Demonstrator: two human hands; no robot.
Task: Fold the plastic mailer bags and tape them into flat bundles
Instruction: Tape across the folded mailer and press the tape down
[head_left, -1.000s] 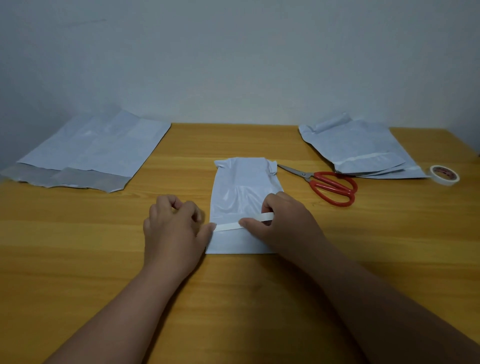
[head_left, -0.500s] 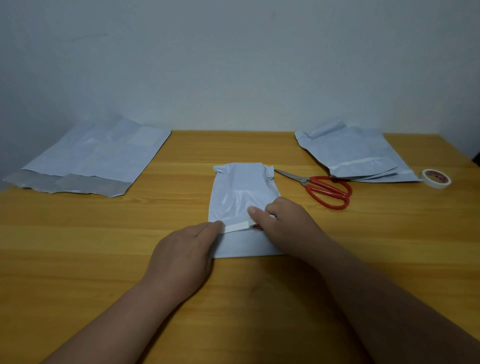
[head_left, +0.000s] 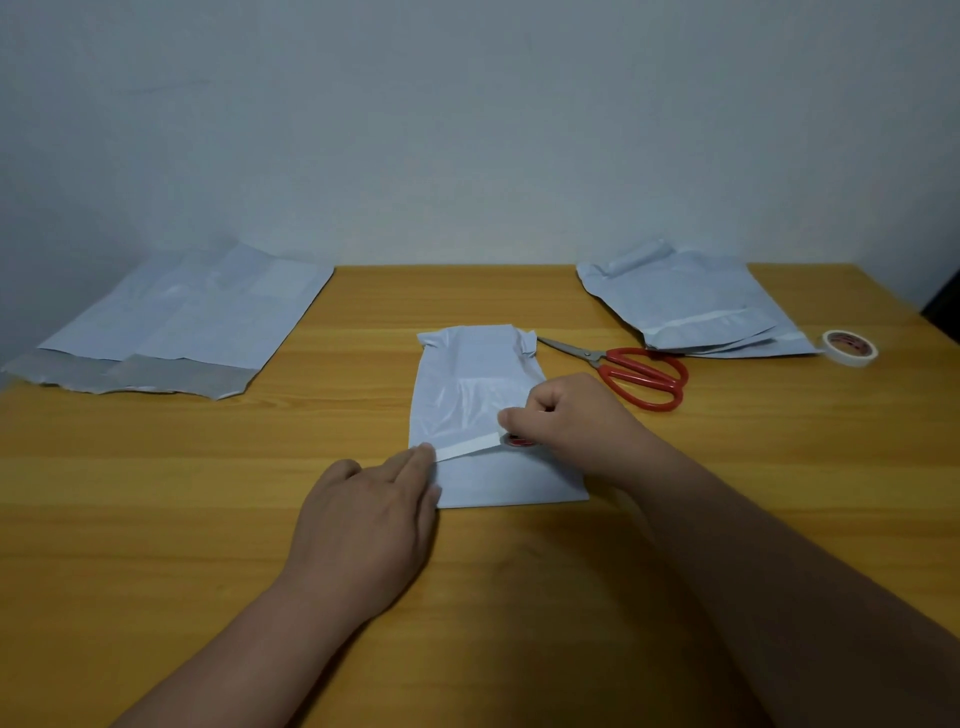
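Observation:
A folded white mailer bag (head_left: 467, 374) lies flat at the middle of the wooden table (head_left: 156, 519). A white strip of tape (head_left: 467, 448) runs across its lower part. My left hand (head_left: 363, 525) lies flat, its straight fingertips pressing the left end of the strip at the bag's left edge. My right hand (head_left: 566, 421) is curled over the bag's right side and pinches a small tape roll with a red core (head_left: 517, 441) at the strip's right end. Most of that roll is hidden under the fingers.
Red-handled scissors (head_left: 639, 376) lie just right of the bag. Behind them sits a pile of taped bags (head_left: 685, 306), with a second tape roll (head_left: 852, 348) near the right edge. Unfolded mailer bags (head_left: 182, 322) lie at the back left, by the wall.
My left hand went from a curled fist beside the bag to flat fingers on the tape's left end. The red core of the roll now shows under my right thumb.

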